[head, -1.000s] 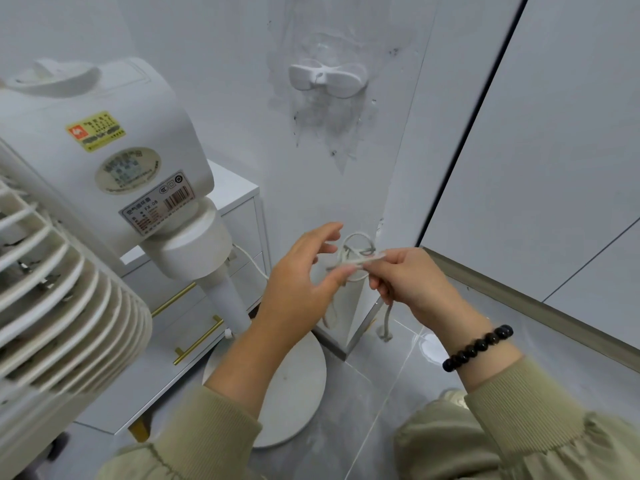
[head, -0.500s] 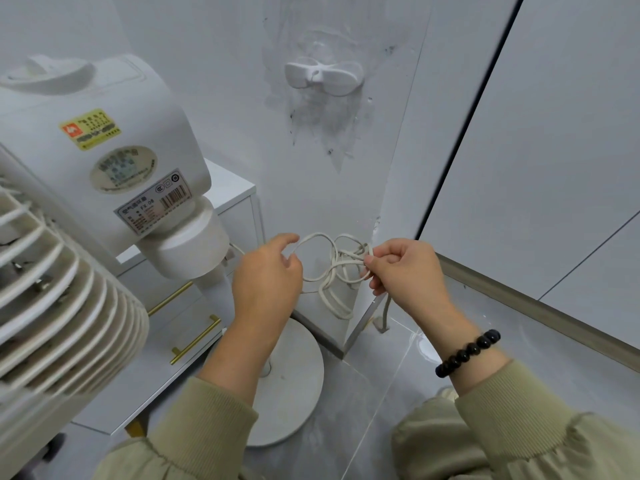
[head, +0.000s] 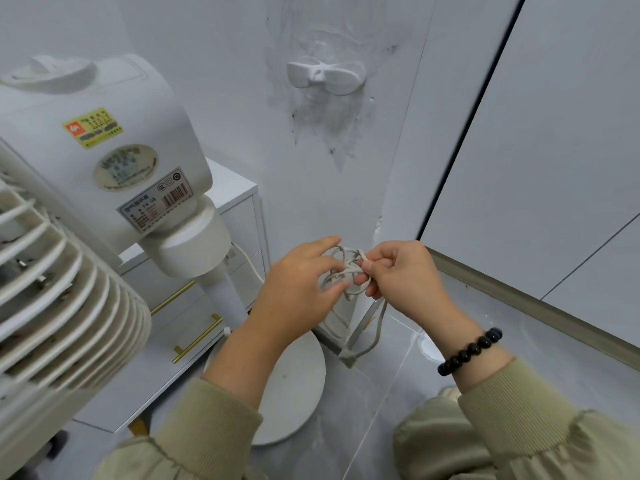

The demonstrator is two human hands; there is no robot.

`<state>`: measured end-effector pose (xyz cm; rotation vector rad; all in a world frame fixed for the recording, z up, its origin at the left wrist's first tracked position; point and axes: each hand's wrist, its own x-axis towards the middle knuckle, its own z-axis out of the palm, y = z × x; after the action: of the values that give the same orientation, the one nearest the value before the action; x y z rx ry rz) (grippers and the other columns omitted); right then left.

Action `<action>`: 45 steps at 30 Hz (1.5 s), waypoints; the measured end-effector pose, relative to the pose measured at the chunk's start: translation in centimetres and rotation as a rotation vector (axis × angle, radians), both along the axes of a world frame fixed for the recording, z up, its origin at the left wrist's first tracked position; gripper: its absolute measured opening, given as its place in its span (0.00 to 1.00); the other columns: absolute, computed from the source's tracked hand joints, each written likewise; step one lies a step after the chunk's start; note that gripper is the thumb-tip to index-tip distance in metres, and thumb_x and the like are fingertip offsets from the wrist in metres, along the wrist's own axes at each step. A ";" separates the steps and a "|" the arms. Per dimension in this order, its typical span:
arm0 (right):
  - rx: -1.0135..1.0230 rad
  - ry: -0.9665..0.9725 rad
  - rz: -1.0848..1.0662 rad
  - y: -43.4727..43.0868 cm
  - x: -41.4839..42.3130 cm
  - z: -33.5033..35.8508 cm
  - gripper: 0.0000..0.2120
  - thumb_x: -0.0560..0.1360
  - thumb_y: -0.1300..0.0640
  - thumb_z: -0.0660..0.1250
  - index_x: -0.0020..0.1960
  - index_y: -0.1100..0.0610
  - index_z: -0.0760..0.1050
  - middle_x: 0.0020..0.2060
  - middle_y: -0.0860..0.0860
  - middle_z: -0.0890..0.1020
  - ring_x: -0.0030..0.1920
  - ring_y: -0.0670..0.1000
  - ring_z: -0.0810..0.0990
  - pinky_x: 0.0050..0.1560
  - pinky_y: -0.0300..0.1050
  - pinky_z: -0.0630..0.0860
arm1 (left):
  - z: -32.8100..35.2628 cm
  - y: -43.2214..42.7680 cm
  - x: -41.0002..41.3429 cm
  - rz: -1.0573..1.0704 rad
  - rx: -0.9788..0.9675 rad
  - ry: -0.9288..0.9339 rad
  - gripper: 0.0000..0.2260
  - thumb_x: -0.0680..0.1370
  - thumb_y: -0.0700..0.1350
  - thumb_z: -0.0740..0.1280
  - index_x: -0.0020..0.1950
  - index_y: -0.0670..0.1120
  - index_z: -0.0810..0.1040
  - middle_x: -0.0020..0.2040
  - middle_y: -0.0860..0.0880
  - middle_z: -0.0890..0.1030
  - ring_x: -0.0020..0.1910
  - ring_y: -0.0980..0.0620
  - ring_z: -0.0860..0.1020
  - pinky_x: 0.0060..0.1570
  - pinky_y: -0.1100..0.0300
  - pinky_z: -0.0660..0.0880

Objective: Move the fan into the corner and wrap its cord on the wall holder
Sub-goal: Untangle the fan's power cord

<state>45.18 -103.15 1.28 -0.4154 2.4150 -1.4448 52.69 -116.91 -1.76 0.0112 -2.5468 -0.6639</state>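
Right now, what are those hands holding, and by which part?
Both hold the white cord by its bunched loops: the right hand pinches one side, the left hand grips the other. The tail hangs free.

Your fan on the left is white, with a yellow-and-red sticker. The cord is pale grey-white. The wall holder is white, on a wall smudged dark grey. Your sleeves are ribbed olive green and your bracelet is black beads. The white cabinet has gold handles, and the floor is marbled grey.
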 end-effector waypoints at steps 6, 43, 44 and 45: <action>-0.019 0.000 0.012 -0.2 0.2 0.0 0.09 0.77 0.63 0.61 0.39 0.59 0.74 0.34 0.57 0.84 0.25 0.49 0.77 0.31 0.41 0.77 | 0.0 0.1 -0.2 0.069 -0.021 -0.058 0.04 0.75 0.43 0.67 0.42 0.44 0.80 0.61 0.50 0.80 0.58 0.50 0.78 0.58 0.63 0.69; -0.199 -0.120 -0.024 0.3 -1.2 -1.2 0.12 0.80 0.65 0.55 0.39 0.60 0.68 0.29 0.56 0.78 0.30 0.57 0.78 0.40 0.51 0.76 | 0.7 -0.2 -0.5 0.105 0.465 0.214 0.06 0.74 0.38 0.67 0.43 0.41 0.85 0.44 0.53 0.83 0.46 0.60 0.80 0.49 0.70 0.75; -0.219 -0.184 -0.054 0.5 -1.7 -1.6 0.13 0.80 0.65 0.54 0.38 0.60 0.69 0.32 0.56 0.79 0.33 0.56 0.79 0.44 0.52 0.76 | 0.9 -0.1 -0.4 0.118 0.588 0.155 0.06 0.74 0.38 0.68 0.44 0.44 0.85 0.45 0.55 0.83 0.46 0.63 0.80 0.49 0.72 0.75; -0.206 -0.227 -0.079 0.7 -2.2 -2.0 0.13 0.80 0.64 0.54 0.38 0.59 0.69 0.35 0.55 0.80 0.37 0.55 0.79 0.47 0.51 0.74 | 1.1 0.0 -0.3 0.145 0.706 0.101 0.06 0.75 0.39 0.68 0.46 0.46 0.85 0.44 0.57 0.83 0.44 0.65 0.80 0.47 0.74 0.74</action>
<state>42.98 -102.45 -0.72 -0.1893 2.1353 -1.6831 52.36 -116.92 -0.63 0.3862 -2.0674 -1.4182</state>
